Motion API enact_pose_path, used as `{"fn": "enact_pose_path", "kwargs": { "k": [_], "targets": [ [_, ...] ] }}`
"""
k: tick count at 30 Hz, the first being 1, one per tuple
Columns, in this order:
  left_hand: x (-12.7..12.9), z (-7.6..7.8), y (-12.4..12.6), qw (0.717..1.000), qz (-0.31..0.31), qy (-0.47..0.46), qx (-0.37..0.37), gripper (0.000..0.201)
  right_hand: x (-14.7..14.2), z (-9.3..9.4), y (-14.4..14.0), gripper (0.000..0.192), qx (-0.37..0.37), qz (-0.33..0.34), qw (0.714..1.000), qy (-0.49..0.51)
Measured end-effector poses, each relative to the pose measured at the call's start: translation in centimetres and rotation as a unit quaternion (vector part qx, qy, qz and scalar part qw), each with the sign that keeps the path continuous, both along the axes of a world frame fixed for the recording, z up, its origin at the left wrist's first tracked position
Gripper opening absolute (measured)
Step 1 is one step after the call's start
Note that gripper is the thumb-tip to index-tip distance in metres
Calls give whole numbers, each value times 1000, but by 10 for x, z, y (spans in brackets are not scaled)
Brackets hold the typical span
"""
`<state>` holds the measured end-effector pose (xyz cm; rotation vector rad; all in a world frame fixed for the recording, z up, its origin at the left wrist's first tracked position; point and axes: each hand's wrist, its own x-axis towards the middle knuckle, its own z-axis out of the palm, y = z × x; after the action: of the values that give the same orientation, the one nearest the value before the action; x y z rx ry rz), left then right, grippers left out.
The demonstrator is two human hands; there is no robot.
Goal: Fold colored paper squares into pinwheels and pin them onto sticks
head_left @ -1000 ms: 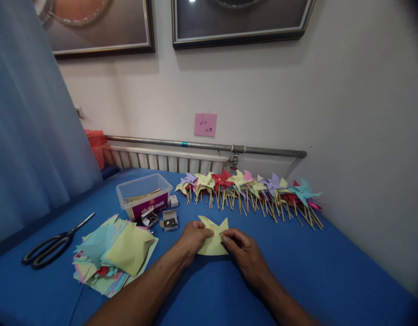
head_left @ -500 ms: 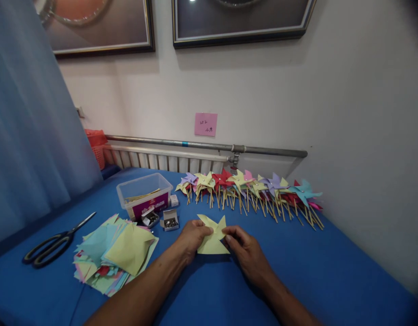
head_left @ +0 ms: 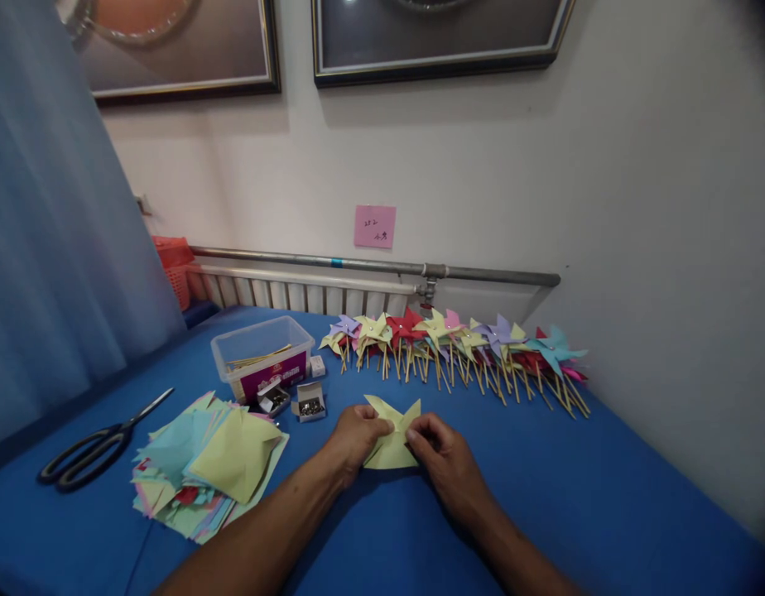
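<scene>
Both hands — left hand [head_left: 356, 436] and right hand [head_left: 441, 451] — are pinching the yellow paper pinwheel [head_left: 392, 434], folding its corners in; pinning probably needs a steady pinch.

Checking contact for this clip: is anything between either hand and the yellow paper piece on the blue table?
Nothing visible. The left hand and right hand both pinch the yellow paper piece directly at its middle. The pin boxes, the paper stack and the row of pinwheels all lie apart from it.
</scene>
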<state>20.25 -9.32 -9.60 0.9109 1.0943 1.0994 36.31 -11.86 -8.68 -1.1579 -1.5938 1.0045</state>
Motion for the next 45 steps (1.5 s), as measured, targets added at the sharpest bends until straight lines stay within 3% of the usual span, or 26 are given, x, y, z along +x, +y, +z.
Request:
{"fn": "enact_pose_path", "kwargs": {
  "k": [8,18,37,45],
  "targets": [
    [8,6,-5,998,13,61,10,24,-7,4,-5,21,-2,-65,997,-52],
    [10,-4,-2,996,9,88,19,21,-10,-2,-3,20,-10,-107,991,-86],
    [7,4,-6,997,-10,78,10,24,-3,7,-3,18,18,-30,995,-88],
    [6,16,-11,999,9,-46,-20,11,-4,-4,0,27,-33,11,998,60]
  ]
}}
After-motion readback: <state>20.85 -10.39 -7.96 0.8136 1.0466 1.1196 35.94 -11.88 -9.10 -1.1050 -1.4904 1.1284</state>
